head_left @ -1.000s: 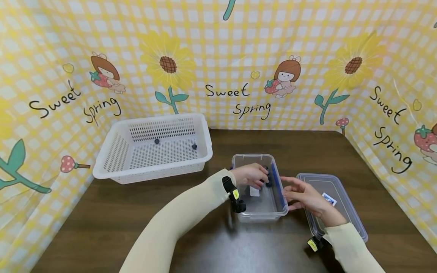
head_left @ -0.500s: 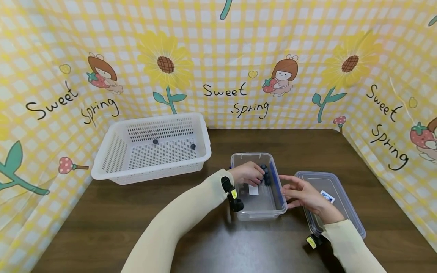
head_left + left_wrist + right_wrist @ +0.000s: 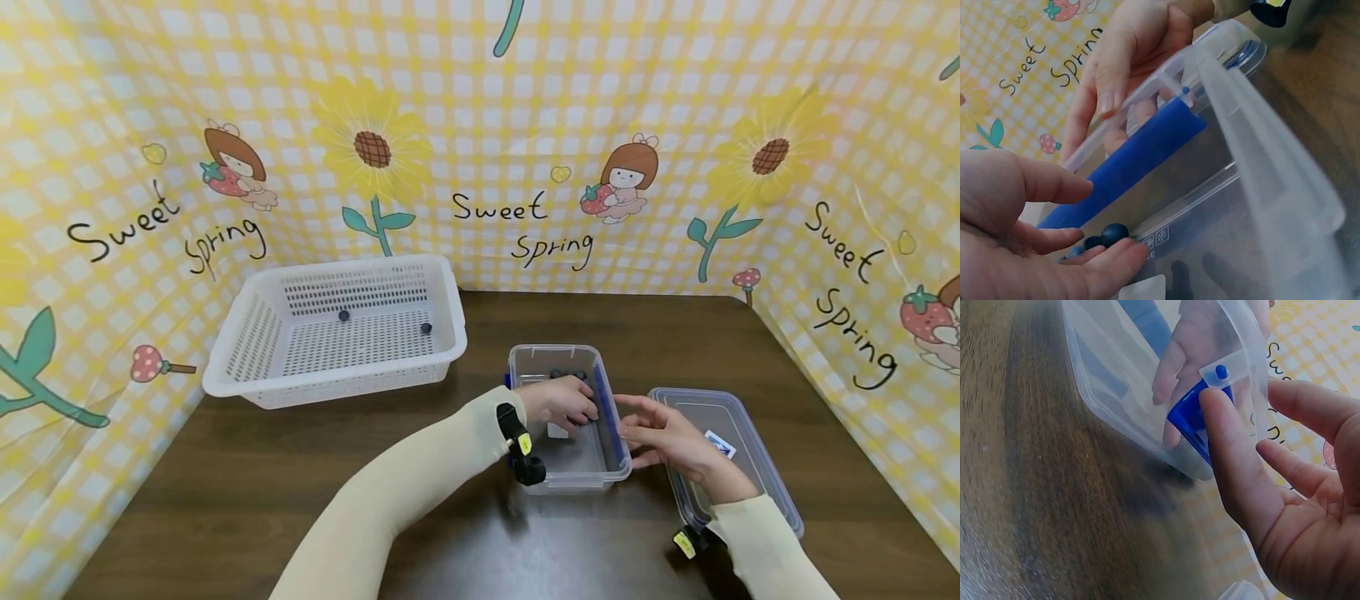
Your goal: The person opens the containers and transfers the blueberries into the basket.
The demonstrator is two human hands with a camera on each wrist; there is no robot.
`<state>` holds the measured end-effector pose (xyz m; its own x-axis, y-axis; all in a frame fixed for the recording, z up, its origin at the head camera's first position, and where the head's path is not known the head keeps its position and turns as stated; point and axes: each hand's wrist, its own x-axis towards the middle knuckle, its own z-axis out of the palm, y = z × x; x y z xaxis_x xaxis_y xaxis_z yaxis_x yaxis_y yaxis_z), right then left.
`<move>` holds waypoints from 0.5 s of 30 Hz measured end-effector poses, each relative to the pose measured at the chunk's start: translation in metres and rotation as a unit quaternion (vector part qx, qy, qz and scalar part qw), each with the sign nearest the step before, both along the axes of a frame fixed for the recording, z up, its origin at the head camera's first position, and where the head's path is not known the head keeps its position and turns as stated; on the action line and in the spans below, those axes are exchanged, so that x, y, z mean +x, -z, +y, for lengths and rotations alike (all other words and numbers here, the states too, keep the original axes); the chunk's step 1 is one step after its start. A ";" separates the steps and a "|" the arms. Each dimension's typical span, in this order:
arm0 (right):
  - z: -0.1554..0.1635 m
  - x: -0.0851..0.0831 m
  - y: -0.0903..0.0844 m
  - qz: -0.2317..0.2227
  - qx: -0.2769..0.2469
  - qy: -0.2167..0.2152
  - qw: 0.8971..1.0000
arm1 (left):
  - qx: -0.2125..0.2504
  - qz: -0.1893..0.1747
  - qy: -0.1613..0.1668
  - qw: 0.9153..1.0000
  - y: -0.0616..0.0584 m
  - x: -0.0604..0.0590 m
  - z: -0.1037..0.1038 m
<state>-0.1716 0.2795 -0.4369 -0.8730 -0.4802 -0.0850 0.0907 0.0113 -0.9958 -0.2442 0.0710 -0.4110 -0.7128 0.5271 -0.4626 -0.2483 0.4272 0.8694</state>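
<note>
My left hand (image 3: 562, 402) reaches down inside a clear plastic storage box (image 3: 573, 479) with blue latches. Its fingers are spread and loosely bent, as the left wrist view shows. Several blueberries (image 3: 1115, 234) lie on the box floor just beyond the fingertips, partly hidden by them. No berry shows between thumb and fingers. My right hand (image 3: 667, 437) is at the box's right side, its thumb (image 3: 1225, 444) resting against the blue latch (image 3: 1191, 415) and its other fingers loosely extended near the rim.
A white perforated basket (image 3: 337, 385) stands at the back left, with one blueberry (image 3: 344, 316) near its far wall and another blueberry (image 3: 426, 328) toward its right end. The clear lid (image 3: 750, 425) lies on the wooden table (image 3: 450, 533), under the right forearm. Patterned cloth surrounds the table.
My left hand drew back left, then moved right and slightly nearer inside the box. The visible blueberries now sit behind the hand rather than beside its fingertips. My right hand keeps its place.
</note>
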 end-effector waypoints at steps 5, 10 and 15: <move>-0.001 0.000 0.000 0.002 -0.007 -0.005 1.000 | 0.016 -0.021 -0.010 1.000 0.004 -0.001 0.002; 0.000 0.001 0.000 -0.002 -0.007 -0.006 1.000 | 0.014 -0.021 0.005 1.000 0.009 -0.001 0.001; 0.000 0.001 -0.001 -0.001 -0.002 -0.005 1.000 | 0.021 -0.028 -0.008 0.999 0.016 -0.003 0.004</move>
